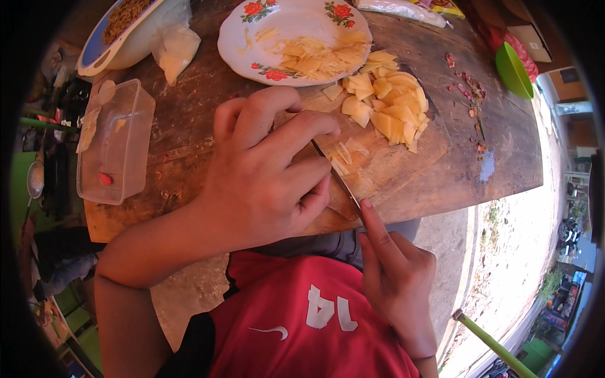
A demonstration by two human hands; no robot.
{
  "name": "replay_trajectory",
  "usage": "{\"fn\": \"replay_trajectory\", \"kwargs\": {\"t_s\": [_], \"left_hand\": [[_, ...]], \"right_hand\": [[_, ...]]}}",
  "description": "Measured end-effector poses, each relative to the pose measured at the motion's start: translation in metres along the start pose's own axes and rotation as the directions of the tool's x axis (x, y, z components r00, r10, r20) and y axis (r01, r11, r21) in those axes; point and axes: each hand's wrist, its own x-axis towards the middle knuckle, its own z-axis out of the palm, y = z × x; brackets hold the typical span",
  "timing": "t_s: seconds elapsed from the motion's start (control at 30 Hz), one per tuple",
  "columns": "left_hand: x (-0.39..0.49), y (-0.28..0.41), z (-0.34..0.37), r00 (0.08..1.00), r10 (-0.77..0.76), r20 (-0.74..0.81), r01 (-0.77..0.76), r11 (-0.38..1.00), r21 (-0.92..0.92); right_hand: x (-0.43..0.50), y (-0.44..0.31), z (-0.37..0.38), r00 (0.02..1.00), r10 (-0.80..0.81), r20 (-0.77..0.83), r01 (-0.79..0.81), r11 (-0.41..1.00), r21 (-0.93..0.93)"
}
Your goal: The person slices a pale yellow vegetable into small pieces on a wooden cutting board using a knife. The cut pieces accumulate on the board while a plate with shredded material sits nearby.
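Observation:
My right hand [399, 274] grips a knife, index finger laid along the blade [341, 178]; the handle is hidden in the hand. Fingers curled, my left hand [279, 165] is over the left part of a wooden cutting board [416, 163], beside the blade; whether it holds a piece underneath cannot be seen. Thin pale-yellow strips [344, 153] lie on the board right of the blade. A pile of pale-yellow vegetable slices [397, 106], perhaps potato, is farther back on the board. Behind them, a flower-patterned plate [241, 54] bears a heap of cut strips [316, 54].
On the wooden table [182, 137], a clear plastic container [134, 141] stands left, with a bag of pale stuff [176, 49] and a basin [94, 61] behind it. A green bowl [514, 71] and reddish scraps [475, 94] are at the right. The table's near edge borders my body.

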Motion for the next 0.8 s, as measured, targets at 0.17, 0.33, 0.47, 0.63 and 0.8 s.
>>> {"fn": "replay_trajectory", "kwargs": {"t_s": [0.17, 0.33, 0.47, 0.63, 0.8], "left_hand": [[0.000, 0.000, 0.000, 1.000, -0.004, -0.004, 0.004, 1.000, -0.002], [0.000, 0.000, 0.000, 1.000, -0.004, 0.003, 0.004, 1.000, -0.002], [-0.001, 0.000, 0.001, 1.000, -0.004, 0.002, 0.004, 1.000, -0.002], [0.000, 0.000, 0.000, 1.000, -0.001, 0.003, 0.001, 1.000, 0.001], [0.000, 0.000, 0.000, 1.000, 0.002, -0.006, -0.002, 1.000, -0.003]], "right_hand": [[0.002, 0.000, 0.003, 0.999, -0.014, -0.050, 0.013, 1.000, -0.011], [-0.006, -0.003, -0.007, 0.999, 0.043, 0.015, -0.043, 0.999, 0.023], [-0.009, -0.005, -0.010, 0.998, 0.053, 0.036, -0.055, 0.998, 0.044], [-0.005, -0.001, -0.002, 0.999, 0.030, 0.023, -0.031, 0.997, 0.068], [-0.002, -0.004, -0.001, 0.999, 0.041, -0.009, -0.041, 0.998, 0.049]]}}
